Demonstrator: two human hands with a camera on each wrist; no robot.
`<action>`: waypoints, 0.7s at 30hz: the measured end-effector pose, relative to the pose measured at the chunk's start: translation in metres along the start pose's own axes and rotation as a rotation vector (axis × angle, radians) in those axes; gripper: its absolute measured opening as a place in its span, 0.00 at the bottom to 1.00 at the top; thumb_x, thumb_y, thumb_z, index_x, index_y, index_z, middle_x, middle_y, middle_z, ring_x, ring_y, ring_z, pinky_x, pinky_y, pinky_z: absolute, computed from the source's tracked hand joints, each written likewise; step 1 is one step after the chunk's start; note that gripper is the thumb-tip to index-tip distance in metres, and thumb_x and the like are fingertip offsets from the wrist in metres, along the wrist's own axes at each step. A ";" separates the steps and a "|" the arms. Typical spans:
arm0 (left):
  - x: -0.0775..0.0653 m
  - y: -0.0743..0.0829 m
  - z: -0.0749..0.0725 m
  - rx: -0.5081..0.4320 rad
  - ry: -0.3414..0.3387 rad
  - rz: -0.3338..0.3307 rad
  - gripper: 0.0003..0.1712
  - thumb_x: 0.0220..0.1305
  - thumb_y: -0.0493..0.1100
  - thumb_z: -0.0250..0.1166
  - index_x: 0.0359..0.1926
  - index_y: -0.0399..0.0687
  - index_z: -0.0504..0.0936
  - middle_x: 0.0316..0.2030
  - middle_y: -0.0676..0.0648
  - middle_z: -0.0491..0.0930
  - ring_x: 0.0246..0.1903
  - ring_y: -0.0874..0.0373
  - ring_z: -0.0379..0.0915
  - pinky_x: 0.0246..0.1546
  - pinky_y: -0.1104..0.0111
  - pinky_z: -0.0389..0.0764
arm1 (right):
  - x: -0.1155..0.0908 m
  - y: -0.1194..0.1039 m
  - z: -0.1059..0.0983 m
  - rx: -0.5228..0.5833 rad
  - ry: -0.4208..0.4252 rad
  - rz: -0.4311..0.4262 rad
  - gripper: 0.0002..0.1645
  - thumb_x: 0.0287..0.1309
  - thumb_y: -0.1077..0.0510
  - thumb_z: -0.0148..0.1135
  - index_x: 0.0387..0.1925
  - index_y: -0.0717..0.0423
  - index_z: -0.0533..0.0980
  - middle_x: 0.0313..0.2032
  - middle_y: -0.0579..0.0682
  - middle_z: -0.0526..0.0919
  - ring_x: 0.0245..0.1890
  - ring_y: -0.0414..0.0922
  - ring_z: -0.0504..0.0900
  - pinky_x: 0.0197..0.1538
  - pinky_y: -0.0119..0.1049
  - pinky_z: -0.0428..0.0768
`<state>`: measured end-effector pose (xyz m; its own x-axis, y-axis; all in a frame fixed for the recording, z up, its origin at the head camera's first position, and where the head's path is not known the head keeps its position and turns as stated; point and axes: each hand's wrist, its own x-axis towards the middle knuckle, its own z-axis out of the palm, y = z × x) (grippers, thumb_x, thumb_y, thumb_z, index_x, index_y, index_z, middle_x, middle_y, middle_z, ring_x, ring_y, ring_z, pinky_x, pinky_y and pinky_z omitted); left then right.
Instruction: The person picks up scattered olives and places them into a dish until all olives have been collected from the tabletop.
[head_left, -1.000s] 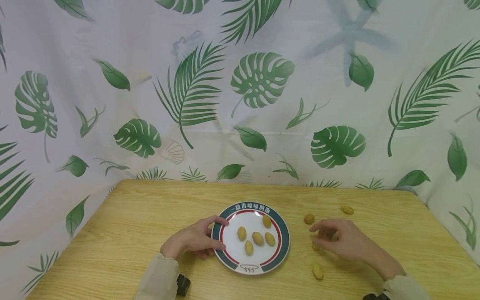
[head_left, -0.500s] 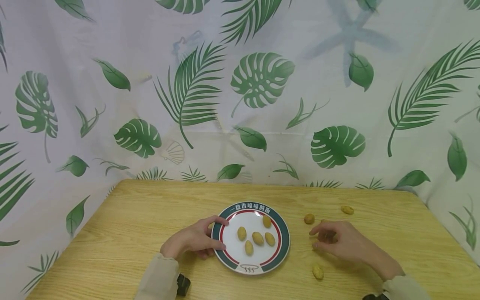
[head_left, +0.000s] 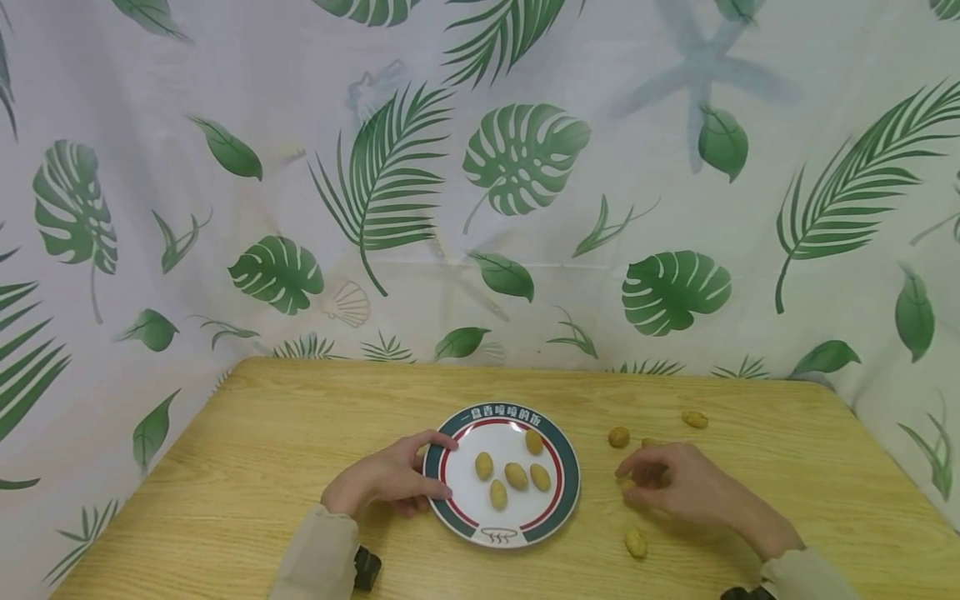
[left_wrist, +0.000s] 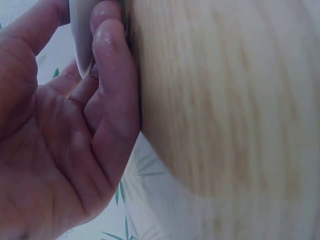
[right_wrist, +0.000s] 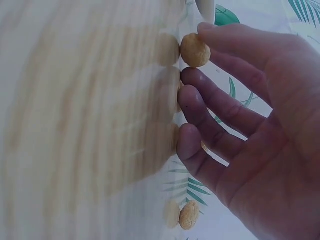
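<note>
My left hand (head_left: 386, 477) holds the left side of a white plate (head_left: 468, 521) with a dark green rim. In the left wrist view the plate's edge (left_wrist: 81, 45) sits between thumb and fingers, some of which curl beneath it. On the plate lie several yellow-brown oval pieces (head_left: 516, 477), like nuts or small potatoes. To the right of the plate, my right hand (head_left: 678, 479) is low at the table, pinching one such oval piece (head_left: 627, 483) between thumb and index finger. The right wrist view shows that piece (right_wrist: 195, 50) close to the tabletop, beside the fingertips.
Loose oval pieces lie around the right hand: one in front (head_left: 636, 544), one beyond its fingertips (head_left: 618, 437), one farther back (head_left: 694, 419), and one partly hidden behind the hand (head_left: 649, 442). A leaf-patterned curtain (head_left: 570, 308) hangs behind the wooden table (head_left: 315, 400).
My right hand has shifted slightly left, and the piece between its thumb and index finger has come into view there. The left hand and plate have stayed put.
</note>
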<state>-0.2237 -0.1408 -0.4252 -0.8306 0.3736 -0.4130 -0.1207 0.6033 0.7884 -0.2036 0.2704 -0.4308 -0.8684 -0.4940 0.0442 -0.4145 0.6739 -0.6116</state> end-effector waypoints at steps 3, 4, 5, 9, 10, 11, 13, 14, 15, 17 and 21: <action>0.000 0.000 0.000 0.005 0.004 -0.003 0.33 0.62 0.45 0.74 0.65 0.63 0.72 0.33 0.48 0.81 0.26 0.57 0.77 0.25 0.68 0.80 | 0.000 0.002 0.000 -0.018 0.009 -0.020 0.11 0.58 0.50 0.74 0.42 0.47 0.85 0.34 0.36 0.85 0.35 0.27 0.78 0.39 0.30 0.81; 0.000 0.000 0.000 0.005 0.005 -0.003 0.33 0.62 0.45 0.75 0.65 0.63 0.72 0.33 0.48 0.81 0.26 0.57 0.77 0.25 0.68 0.80 | 0.000 0.002 0.001 -0.019 0.009 -0.025 0.10 0.58 0.51 0.74 0.41 0.47 0.85 0.34 0.36 0.85 0.35 0.27 0.79 0.40 0.30 0.81; 0.000 0.000 0.000 0.006 0.005 -0.003 0.33 0.62 0.45 0.75 0.65 0.63 0.72 0.33 0.48 0.81 0.26 0.58 0.77 0.25 0.69 0.80 | 0.000 0.003 0.001 -0.018 0.008 -0.026 0.10 0.58 0.51 0.74 0.41 0.47 0.85 0.35 0.36 0.86 0.35 0.27 0.79 0.40 0.30 0.81; 0.001 0.000 0.001 0.004 0.005 0.001 0.32 0.62 0.45 0.75 0.65 0.63 0.72 0.33 0.49 0.81 0.26 0.58 0.77 0.25 0.69 0.80 | 0.000 0.002 0.000 -0.010 0.003 -0.024 0.09 0.58 0.51 0.74 0.40 0.47 0.85 0.35 0.36 0.86 0.35 0.27 0.79 0.40 0.30 0.81; 0.001 -0.001 0.001 0.003 0.005 0.002 0.33 0.62 0.45 0.75 0.65 0.63 0.72 0.33 0.49 0.81 0.26 0.58 0.77 0.26 0.69 0.80 | 0.000 0.002 0.000 -0.008 0.002 -0.022 0.09 0.58 0.51 0.74 0.40 0.47 0.85 0.35 0.36 0.85 0.35 0.27 0.79 0.39 0.30 0.80; 0.001 -0.001 0.001 0.004 0.005 0.002 0.33 0.62 0.44 0.75 0.65 0.63 0.72 0.33 0.49 0.82 0.26 0.58 0.77 0.26 0.69 0.80 | 0.000 0.002 0.000 -0.008 0.002 -0.022 0.09 0.59 0.51 0.73 0.40 0.47 0.85 0.35 0.36 0.85 0.35 0.27 0.79 0.39 0.30 0.80; 0.001 -0.001 0.001 0.004 0.004 0.004 0.33 0.62 0.44 0.75 0.65 0.63 0.72 0.33 0.49 0.82 0.26 0.58 0.77 0.26 0.69 0.80 | -0.001 0.002 0.001 -0.004 0.004 -0.026 0.09 0.59 0.51 0.73 0.40 0.47 0.85 0.34 0.36 0.85 0.35 0.27 0.78 0.39 0.29 0.80; 0.001 -0.001 0.001 0.005 0.004 0.005 0.33 0.62 0.45 0.75 0.65 0.63 0.72 0.33 0.49 0.82 0.26 0.58 0.77 0.26 0.69 0.80 | -0.001 0.002 0.001 -0.002 0.003 -0.026 0.09 0.58 0.52 0.73 0.40 0.47 0.85 0.34 0.36 0.85 0.34 0.27 0.78 0.39 0.29 0.80; 0.001 -0.001 0.001 0.004 0.004 0.005 0.32 0.62 0.45 0.75 0.65 0.63 0.72 0.33 0.49 0.82 0.26 0.58 0.77 0.26 0.69 0.80 | -0.001 0.003 0.001 0.000 0.004 -0.030 0.09 0.59 0.52 0.73 0.40 0.48 0.85 0.34 0.36 0.85 0.34 0.27 0.78 0.39 0.29 0.80; 0.001 -0.001 0.001 0.007 0.004 0.006 0.32 0.62 0.45 0.74 0.65 0.63 0.72 0.33 0.49 0.82 0.26 0.58 0.77 0.26 0.69 0.80 | -0.001 0.002 0.002 0.003 0.005 -0.029 0.09 0.58 0.52 0.74 0.40 0.47 0.85 0.34 0.36 0.85 0.34 0.27 0.78 0.39 0.29 0.80; 0.001 -0.002 0.001 0.007 0.009 0.005 0.33 0.62 0.45 0.75 0.65 0.63 0.72 0.33 0.48 0.82 0.26 0.57 0.77 0.26 0.69 0.80 | 0.000 0.002 0.002 0.000 0.011 -0.016 0.09 0.58 0.52 0.73 0.41 0.47 0.85 0.34 0.37 0.85 0.34 0.27 0.78 0.38 0.29 0.79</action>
<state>-0.2234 -0.1406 -0.4274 -0.8362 0.3703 -0.4045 -0.1126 0.6058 0.7876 -0.2037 0.2704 -0.4333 -0.8645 -0.4986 0.0631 -0.4287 0.6661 -0.6104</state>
